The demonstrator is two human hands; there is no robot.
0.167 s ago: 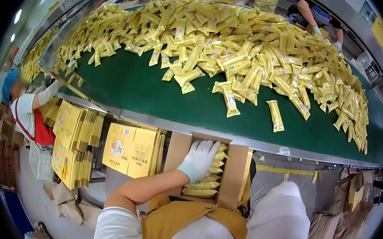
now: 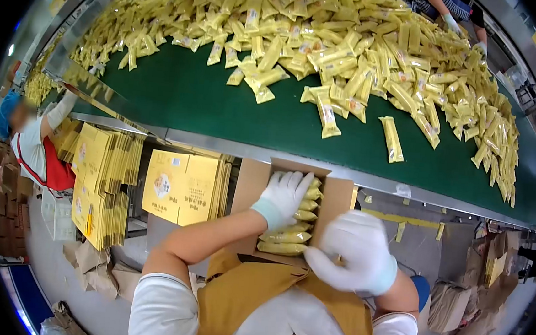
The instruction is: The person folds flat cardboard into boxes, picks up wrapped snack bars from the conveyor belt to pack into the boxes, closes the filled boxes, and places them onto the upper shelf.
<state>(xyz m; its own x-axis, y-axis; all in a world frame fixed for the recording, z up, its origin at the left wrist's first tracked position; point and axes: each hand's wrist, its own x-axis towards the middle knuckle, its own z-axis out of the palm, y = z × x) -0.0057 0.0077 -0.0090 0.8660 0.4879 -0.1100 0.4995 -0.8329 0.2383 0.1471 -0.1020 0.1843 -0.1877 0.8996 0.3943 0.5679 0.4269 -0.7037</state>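
Observation:
An open brown cardboard box stands at the near edge of the green conveyor. Inside it lies a column of yellow packets. My left hand, in a white glove, reaches into the box with its fingers together over the packets; whether it grips one is hidden. At the right side of the box my right hand, also gloved, hovers with thumb apart from curled fingers, slightly blurred, and no object shows in it.
Yellow packets are heaped on the green conveyor belt. Stacks of flat yellow cartons stand left of the box. A co-worker in a red apron is at far left; another person's gloved hands are at top right.
My right hand, a large pale shape near the camera before, has moved up and left beside the box. My left hand stays in the box. The whole view has shifted slightly.

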